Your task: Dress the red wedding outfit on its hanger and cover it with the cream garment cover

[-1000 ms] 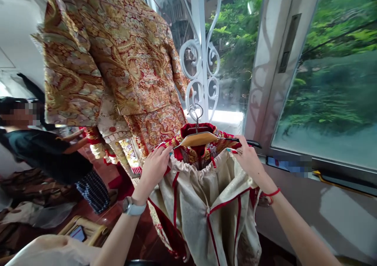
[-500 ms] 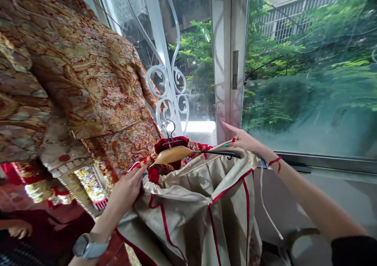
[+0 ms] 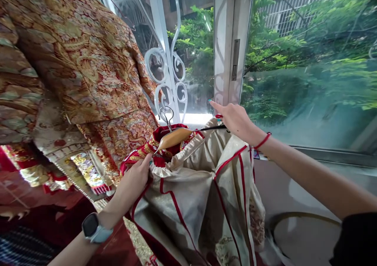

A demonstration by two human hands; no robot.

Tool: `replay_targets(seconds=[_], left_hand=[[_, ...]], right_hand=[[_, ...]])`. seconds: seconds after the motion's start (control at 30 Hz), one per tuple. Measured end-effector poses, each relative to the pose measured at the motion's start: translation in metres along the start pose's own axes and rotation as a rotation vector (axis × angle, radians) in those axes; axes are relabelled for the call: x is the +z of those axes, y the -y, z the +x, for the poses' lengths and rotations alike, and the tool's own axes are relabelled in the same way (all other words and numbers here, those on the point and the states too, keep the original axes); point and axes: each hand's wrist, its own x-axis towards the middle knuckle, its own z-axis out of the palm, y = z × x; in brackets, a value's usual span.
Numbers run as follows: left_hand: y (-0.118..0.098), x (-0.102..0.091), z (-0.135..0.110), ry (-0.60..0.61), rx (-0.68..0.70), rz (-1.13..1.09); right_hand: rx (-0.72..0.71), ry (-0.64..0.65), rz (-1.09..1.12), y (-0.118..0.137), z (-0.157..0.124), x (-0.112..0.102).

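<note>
A cream skirt (image 3: 188, 195) with a gathered waistband and red piping hangs in front of me, its pale inner side toward me. My left hand (image 3: 137, 179) is closed on the left end of its waistband, beside the wooden hanger (image 3: 175, 138). My right hand (image 3: 237, 119) grips the raised right side of the waistband, index finger stretched out toward the window. A black hanger arm (image 3: 213, 127) runs toward that hand, its tip partly hidden. Behind the skirt, a red and gold embroidered jacket (image 3: 137, 154) hangs with its collar around the metal hook (image 3: 167, 117).
A large gold-and-red brocade garment (image 3: 88, 66) hangs at the left. White scrolled ironwork (image 3: 169, 70) stands before the window (image 3: 294, 81). A round pale-topped object (image 3: 303, 234) sits at lower right. Dark clothing of another person (image 3: 29, 234) shows at lower left.
My right hand has moved up and left, lifting the right side of the waistband and covering the black hanger's tip. My left hand keeps its grip on the left end.
</note>
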Motion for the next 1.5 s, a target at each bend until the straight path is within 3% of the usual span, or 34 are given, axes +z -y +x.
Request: replay_targets(seconds=[0.1, 0.27, 0.47, 0.6, 0.7, 0.77, 0.9, 1.0, 1.07, 1.17, 1.27, 1.37, 1.47, 1.5], left_hand=[[-0.005, -0.001, -0.001, -0.005, 0.006, -0.07], [0.003, -0.022, 0.012, 0.087, 0.028, -0.293], [0.016, -0.038, 0.038, 0.166, 0.071, -0.514], [0.015, -0.035, 0.039, 0.122, 0.04, -0.411], [0.009, -0.033, 0.035, 0.102, -0.01, -0.21], [0.002, -0.033, 0.031, 0.112, -0.058, -0.025], [-0.013, -0.041, 0.023, 0.166, -0.09, 0.197], [-0.018, -0.047, 0.021, 0.225, -0.063, 0.183], [-0.018, -0.049, 0.02, 0.238, -0.041, 0.192], [-0.018, -0.047, 0.018, 0.221, -0.034, 0.22], [-0.015, -0.041, 0.016, 0.175, -0.049, 0.231], [-0.011, -0.033, 0.016, 0.118, -0.007, 0.224], [-0.004, -0.028, 0.015, 0.035, 0.018, 0.085], [-0.001, -0.028, 0.014, -0.001, -0.003, -0.028]], right_hand=[[0.011, -0.025, -0.031, 0.01, 0.0, 0.01], [0.051, -0.042, 0.007, 0.022, -0.021, 0.038], [0.152, -0.088, 0.351, 0.017, -0.033, 0.072], [0.234, -0.101, 0.401, 0.015, -0.051, 0.091], [0.291, -0.018, 0.405, 0.018, -0.065, 0.103], [0.275, 0.001, 0.561, 0.014, -0.064, 0.107], [0.325, -0.061, 0.922, -0.01, -0.03, 0.096], [0.359, -0.074, 0.959, -0.024, 0.01, 0.07], [0.339, -0.089, 0.956, -0.02, 0.029, 0.05], [0.241, -0.078, 0.927, 0.012, 0.033, 0.024], [0.106, 0.045, 0.832, 0.06, 0.0, 0.02], [0.018, 0.295, 0.682, 0.094, -0.05, 0.038], [-0.12, 0.559, 0.741, 0.091, -0.078, 0.058], [-0.144, 0.588, 0.81, 0.082, -0.079, 0.063]])
